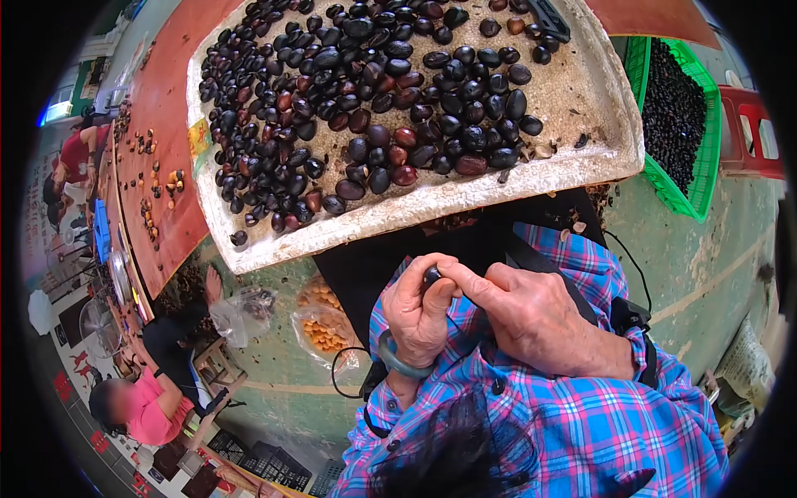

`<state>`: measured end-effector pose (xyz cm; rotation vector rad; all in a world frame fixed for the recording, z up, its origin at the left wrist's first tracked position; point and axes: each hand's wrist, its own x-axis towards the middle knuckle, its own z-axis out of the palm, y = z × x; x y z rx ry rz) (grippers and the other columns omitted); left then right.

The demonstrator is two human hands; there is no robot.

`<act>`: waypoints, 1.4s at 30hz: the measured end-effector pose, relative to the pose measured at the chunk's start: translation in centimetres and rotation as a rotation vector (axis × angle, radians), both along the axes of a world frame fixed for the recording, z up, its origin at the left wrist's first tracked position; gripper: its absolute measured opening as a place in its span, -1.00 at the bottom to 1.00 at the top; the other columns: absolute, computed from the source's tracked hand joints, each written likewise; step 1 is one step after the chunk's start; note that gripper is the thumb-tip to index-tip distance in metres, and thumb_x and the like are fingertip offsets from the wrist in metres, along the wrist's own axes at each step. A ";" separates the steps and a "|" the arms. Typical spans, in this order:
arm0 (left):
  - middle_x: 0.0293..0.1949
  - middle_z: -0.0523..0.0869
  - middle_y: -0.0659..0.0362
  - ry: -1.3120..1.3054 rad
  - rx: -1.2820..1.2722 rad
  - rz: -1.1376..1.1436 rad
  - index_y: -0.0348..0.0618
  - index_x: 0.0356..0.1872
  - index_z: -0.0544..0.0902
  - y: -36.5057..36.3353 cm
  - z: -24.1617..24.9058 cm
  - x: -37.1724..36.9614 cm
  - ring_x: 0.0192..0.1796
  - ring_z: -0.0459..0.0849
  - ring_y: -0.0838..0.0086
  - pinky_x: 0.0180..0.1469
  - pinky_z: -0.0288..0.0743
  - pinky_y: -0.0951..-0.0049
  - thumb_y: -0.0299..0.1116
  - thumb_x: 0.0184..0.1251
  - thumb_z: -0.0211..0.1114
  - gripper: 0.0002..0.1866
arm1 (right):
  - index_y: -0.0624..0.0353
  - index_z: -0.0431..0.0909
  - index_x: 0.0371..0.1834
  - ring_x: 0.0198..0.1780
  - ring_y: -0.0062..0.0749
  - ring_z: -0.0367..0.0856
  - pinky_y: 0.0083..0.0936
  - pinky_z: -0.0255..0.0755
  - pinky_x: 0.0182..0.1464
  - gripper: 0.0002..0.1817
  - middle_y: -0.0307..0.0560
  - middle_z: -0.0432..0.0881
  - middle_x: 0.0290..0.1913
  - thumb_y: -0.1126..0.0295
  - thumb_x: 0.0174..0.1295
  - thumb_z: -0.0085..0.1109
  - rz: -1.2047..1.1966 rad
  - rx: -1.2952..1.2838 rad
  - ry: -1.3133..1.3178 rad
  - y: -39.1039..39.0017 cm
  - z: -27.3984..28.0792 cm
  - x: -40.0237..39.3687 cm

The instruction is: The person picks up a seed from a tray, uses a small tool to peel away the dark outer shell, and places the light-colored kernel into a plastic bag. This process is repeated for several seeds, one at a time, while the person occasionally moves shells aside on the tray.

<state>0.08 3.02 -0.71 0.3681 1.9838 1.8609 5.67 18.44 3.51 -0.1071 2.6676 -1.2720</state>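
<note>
My left hand (413,319), a bangle at its wrist, pinches a dark oval nut (432,275) between thumb and fingers. Against that nut presses the outstretched forefinger of my right hand (544,324). The other right-hand fingers are curled in, and whatever they may hold is hidden. Just beyond both hands stands a white foam tray (398,212) with many glossy black and reddish-brown nuts (332,108) spread over it. A dark black object (551,18) lies at its far right corner.
A green basket (706,124) full of small dark pieces stands right, beside a red plastic stool (751,137). Clear bags with yellow-orange pieces (324,332) lie on the floor at left. A reddish board (166,166) carries scattered nuts. Two people sit at far left.
</note>
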 end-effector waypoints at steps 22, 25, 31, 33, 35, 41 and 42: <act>-0.56 0.58 0.13 -0.136 0.026 -0.351 -0.33 -0.31 0.55 -2.7 -1.1 -0.6 -0.52 0.56 0.46 -0.47 0.40 0.49 -0.30 0.23 0.20 -0.76 | -0.02 0.24 0.28 -0.45 -0.17 0.54 -0.30 0.42 -0.54 -0.31 -0.06 0.43 -0.44 0.51 -0.05 0.11 0.079 0.095 -0.054 0.0 0.3 -0.2; -0.51 0.58 0.02 -0.105 -0.041 -0.707 -0.32 -0.43 0.55 -1.1 1.0 0.6 -0.47 0.59 0.24 -0.38 0.43 0.39 -0.45 0.09 0.25 -0.88 | -0.02 0.28 0.28 -0.46 -0.18 0.55 -0.32 0.44 -0.53 -0.34 -0.05 0.46 -0.41 0.47 -0.02 0.11 0.069 0.076 -0.005 0.2 -0.4 -0.2; -0.40 0.42 0.31 -0.324 0.238 -0.155 -0.35 -0.17 0.54 -2.0 1.1 -1.3 -0.44 0.30 0.67 -0.41 0.15 0.66 -0.32 0.32 0.06 -0.73 | 0.17 0.43 -0.05 -0.40 -0.03 0.58 -0.27 0.46 -0.46 -0.69 0.06 0.55 -0.42 0.51 0.09 0.10 -0.208 -0.144 0.109 0.2 -2.1 -0.2; -0.34 0.49 0.29 -0.331 0.274 -0.121 -0.35 -0.08 0.52 -1.8 1.0 -1.2 -0.37 0.40 0.68 -0.35 0.24 0.69 -0.36 0.31 0.10 -0.73 | 0.22 0.43 -0.08 -0.41 0.00 0.57 -0.29 0.46 -0.44 -0.76 0.10 0.56 -0.39 0.49 0.17 0.06 -0.170 -0.244 0.008 0.4 -2.4 -0.1; -0.27 0.56 0.24 -0.452 0.392 0.053 -0.32 -0.02 0.49 -1.2 1.0 -0.6 -0.29 0.50 0.64 -0.27 0.36 0.70 -0.41 0.29 0.15 -0.72 | 0.22 0.40 -0.04 -0.46 -0.03 0.57 -0.34 0.43 -0.44 -0.74 0.10 0.55 -0.42 0.52 0.18 0.04 -0.196 -0.304 0.055 0.4 -2.1 -0.4; -0.18 0.60 0.10 -0.472 0.537 0.050 -0.26 -0.03 0.44 -0.2 0.8 -0.3 -0.19 0.60 0.51 -0.14 0.50 0.57 -0.59 0.14 0.28 -0.65 | 0.21 0.30 0.14 -0.51 -0.18 0.56 -0.41 0.35 -0.48 -0.59 0.09 0.52 -0.45 0.61 0.18 -0.05 -0.177 -0.590 -0.262 1.0 0.4 -0.7; -0.17 0.60 0.08 -0.482 0.569 0.067 -0.26 -0.05 0.43 -0.1 0.9 -0.2 -0.19 0.60 0.50 -0.13 0.51 0.55 -0.63 0.08 0.31 -0.61 | 0.20 0.29 0.16 -0.51 -0.18 0.56 -0.42 0.35 -0.48 -0.57 0.10 0.53 -0.43 0.61 0.18 -0.05 -0.175 -0.620 -0.199 0.8 0.2 -0.6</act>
